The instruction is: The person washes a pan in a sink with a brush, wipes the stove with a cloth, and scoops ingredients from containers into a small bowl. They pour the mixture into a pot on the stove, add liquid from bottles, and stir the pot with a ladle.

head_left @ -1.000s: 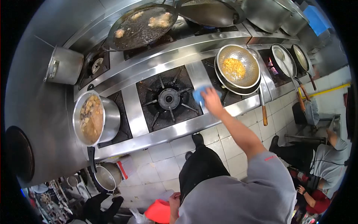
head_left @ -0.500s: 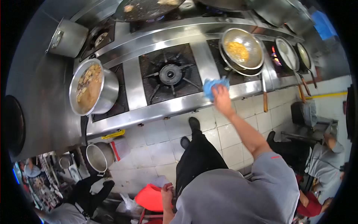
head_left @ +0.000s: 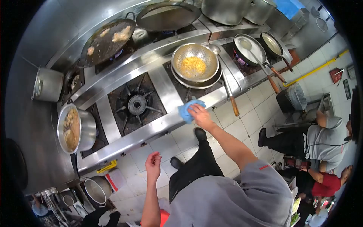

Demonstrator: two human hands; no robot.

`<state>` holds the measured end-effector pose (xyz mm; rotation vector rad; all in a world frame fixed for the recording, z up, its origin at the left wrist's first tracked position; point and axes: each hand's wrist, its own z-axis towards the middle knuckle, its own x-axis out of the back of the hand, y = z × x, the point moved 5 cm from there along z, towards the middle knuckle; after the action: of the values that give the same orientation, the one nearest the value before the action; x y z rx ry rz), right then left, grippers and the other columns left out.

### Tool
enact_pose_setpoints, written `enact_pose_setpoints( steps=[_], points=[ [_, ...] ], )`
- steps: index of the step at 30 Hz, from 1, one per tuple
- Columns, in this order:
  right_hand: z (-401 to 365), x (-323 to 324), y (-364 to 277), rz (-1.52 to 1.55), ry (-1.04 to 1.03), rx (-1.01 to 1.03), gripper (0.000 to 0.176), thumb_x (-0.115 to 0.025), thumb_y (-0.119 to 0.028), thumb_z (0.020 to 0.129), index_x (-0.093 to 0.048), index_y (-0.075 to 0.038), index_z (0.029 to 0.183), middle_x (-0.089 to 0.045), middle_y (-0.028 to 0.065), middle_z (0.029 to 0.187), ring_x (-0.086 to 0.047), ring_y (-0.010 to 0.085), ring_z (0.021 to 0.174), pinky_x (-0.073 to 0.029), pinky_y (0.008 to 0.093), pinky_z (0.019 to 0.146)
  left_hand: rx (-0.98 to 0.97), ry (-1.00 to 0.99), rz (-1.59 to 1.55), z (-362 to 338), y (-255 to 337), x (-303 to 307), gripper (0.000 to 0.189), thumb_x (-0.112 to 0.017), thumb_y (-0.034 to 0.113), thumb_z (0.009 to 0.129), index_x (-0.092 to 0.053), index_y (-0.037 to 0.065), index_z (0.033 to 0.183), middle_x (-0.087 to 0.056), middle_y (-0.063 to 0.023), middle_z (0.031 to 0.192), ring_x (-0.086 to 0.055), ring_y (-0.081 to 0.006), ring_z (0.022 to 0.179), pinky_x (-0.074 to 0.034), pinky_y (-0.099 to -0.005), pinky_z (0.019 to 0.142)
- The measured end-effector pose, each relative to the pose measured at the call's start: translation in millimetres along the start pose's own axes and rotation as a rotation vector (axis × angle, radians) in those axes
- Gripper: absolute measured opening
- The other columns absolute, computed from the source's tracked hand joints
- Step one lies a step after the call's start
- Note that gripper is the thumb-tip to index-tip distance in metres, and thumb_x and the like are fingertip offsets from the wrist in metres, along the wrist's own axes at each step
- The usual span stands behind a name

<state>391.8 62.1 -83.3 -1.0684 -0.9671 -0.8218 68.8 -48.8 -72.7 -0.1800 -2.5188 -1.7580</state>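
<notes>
My right hand (head_left: 202,117) presses a blue cloth (head_left: 186,112) against the steel front edge of the stove (head_left: 147,133), its fingers closed over the cloth. My left hand (head_left: 153,162) hangs over the floor in front of the stove, fingers loosely curled and apart, with nothing visible in it. Left of the cloth lies a bare burner (head_left: 137,104), its flame not visible. Behind the cloth, a perforated metal colander (head_left: 177,62) holding yellow food (head_left: 193,66) rests on a pan on the neighbouring burner.
A pot of brown food (head_left: 89,130) stands at the stove's left end. Two pans (head_left: 242,56) sit at the right, wooden handles (head_left: 273,84) jutting past the edge. Behind are a large pan with meat (head_left: 102,47) and tall pots (head_left: 223,11). Co-workers (head_left: 327,138) stand right.
My left hand has risen from beside the red item to in front of the stove. My right hand stays on the cloth at the edge. The camera's view has turned.
</notes>
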Motion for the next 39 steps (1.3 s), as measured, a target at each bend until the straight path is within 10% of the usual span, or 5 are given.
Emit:
enact_pose_setpoints(
  steps=[8,13,22,28,39],
  points=[
    [-38.1,33.5,97.5,-0.028,0.015,-0.403,0.036,-0.057,0.001,0.074,-0.057,-0.007,0.108,-0.055,0.0163,0.119,-0.050,0.0357,0.110,-0.047,0.0423,0.086,0.203,-0.177,-0.421,126.5,70.5,-184.2,0.039,-0.062,0.020,0.089,-0.050,0.002,0.121,-0.062,-0.0095,0.105,-0.063,-0.0189,0.090,-0.051,-0.0294,0.075],
    [-51.6,104.1,138.7,0.672,0.139,-0.772,0.024,-0.068,-0.012,0.081,-0.055,-0.005,0.100,-0.059,0.0099,0.092,-0.056,0.0177,0.080,-0.046,0.0296,0.075,0.262,-0.038,-0.627,197.9,89.5,-264.7,0.028,-0.066,0.018,0.086,-0.051,0.003,0.103,-0.060,-0.0088,0.098,-0.062,-0.0203,0.088,-0.053,-0.0307,0.073],
    [108.4,211.3,304.4,0.621,0.509,-0.478,0.032,-0.061,-0.017,0.086,-0.052,-0.001,0.113,-0.059,0.0105,0.102,-0.053,0.0149,0.093,-0.044,0.0287,0.080,0.179,0.377,-0.577,215.3,95.6,-274.3,0.017,-0.062,0.001,0.075,-0.046,0.003,0.068,-0.052,-0.0062,0.069,-0.053,-0.0146,0.056,-0.053,-0.0299,0.050],
    [295.9,202.0,336.2,0.175,0.512,0.069,0.039,-0.056,-0.007,0.080,-0.053,0.002,0.118,-0.058,0.0226,0.114,-0.053,0.0410,0.108,-0.042,0.0407,0.094,0.194,0.483,-0.552,159.1,79.4,-221.1,0.016,-0.062,-0.001,0.074,-0.049,0.004,0.067,-0.051,-0.0034,0.063,-0.052,-0.0129,0.053,-0.052,-0.0288,0.049],
    [347.5,63.7,99.1,0.614,-0.059,0.404,0.030,-0.054,0.001,0.079,-0.061,-0.004,0.107,-0.063,0.0190,0.102,-0.057,0.0362,0.102,-0.045,0.0413,0.090,0.050,0.793,-0.575,48.3,106.4,-115.0,0.007,-0.061,-0.002,0.077,-0.058,0.002,0.083,-0.063,-0.0069,0.077,-0.062,-0.0151,0.063,-0.055,-0.0281,0.054]
  ],
)
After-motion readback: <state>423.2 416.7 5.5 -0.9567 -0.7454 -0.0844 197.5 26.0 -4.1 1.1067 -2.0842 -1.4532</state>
